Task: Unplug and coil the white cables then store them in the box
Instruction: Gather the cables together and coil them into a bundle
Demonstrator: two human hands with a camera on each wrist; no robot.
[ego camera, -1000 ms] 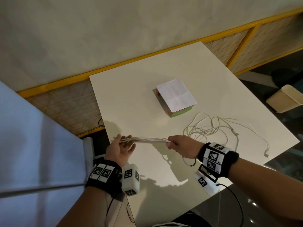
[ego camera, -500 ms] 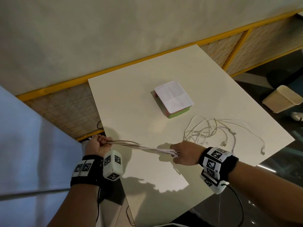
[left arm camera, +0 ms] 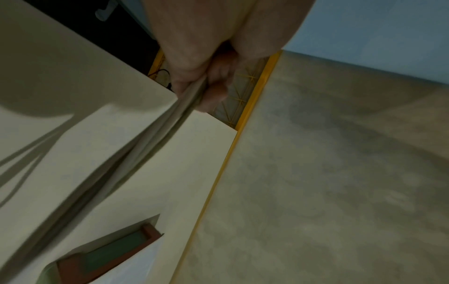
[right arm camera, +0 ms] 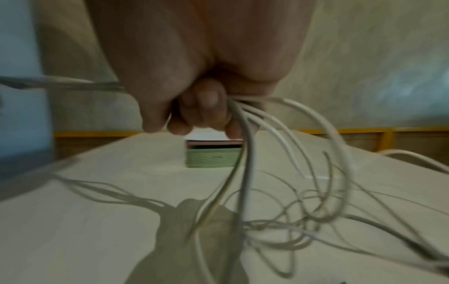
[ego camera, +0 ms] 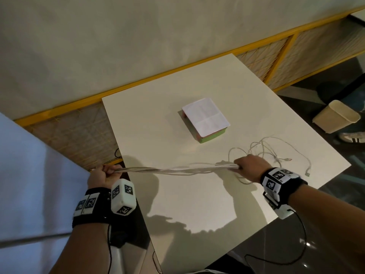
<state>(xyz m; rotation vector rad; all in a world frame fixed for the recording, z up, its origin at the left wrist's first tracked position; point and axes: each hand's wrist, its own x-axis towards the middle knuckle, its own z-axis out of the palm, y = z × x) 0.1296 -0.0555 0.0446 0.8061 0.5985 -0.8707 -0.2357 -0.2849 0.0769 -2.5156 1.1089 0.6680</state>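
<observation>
A bundle of white cables stretches taut above the white table between my two hands. My left hand grips one end in a fist past the table's left edge; the left wrist view shows the strands running from the curled fingers. My right hand grips the bundle near the right side, its fingers curled round the cables. The loose remainder lies tangled on the table to the right. The box, green and red with a white lid on top, sits mid-table.
A yellow-framed mesh barrier runs along the wall behind the table. A beige bin stands on the dark floor to the right, with a shoe beside it. Loose connector ends lie near the table's right edge.
My hands have pulled apart: the left moved left past the table edge, the right moved right toward the tangle. The span of cables between them has grown longer and tauter.
</observation>
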